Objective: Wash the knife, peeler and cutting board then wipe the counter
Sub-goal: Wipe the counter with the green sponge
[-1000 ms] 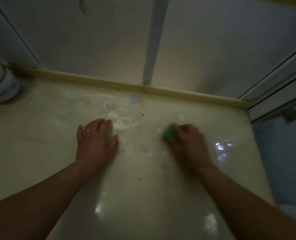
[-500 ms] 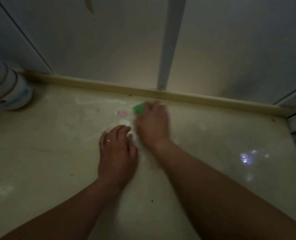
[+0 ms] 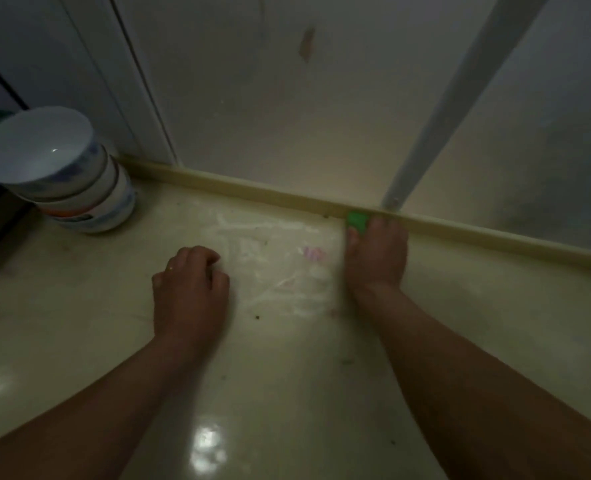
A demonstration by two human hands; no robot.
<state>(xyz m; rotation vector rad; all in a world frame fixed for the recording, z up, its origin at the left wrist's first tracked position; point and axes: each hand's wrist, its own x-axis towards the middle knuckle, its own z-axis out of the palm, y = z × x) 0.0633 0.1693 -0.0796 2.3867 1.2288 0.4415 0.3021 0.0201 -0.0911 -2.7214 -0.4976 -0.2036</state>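
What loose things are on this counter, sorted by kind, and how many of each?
Bowls, stacked at the back left: at least 3 (exact number hard to tell)
Green sponge, under the right hand at the back ledge: 1
Total: at least 4
The left hand rests on the counter, holding nothing.

The right hand (image 3: pixel 377 258) now presses the green sponge (image 3: pixel 357 221) against the far raised edge (image 3: pixel 252 190) of the counter (image 3: pixel 79 323), farther out than a moment ago, while the left hand (image 3: pixel 190 289) curls its fingers under.
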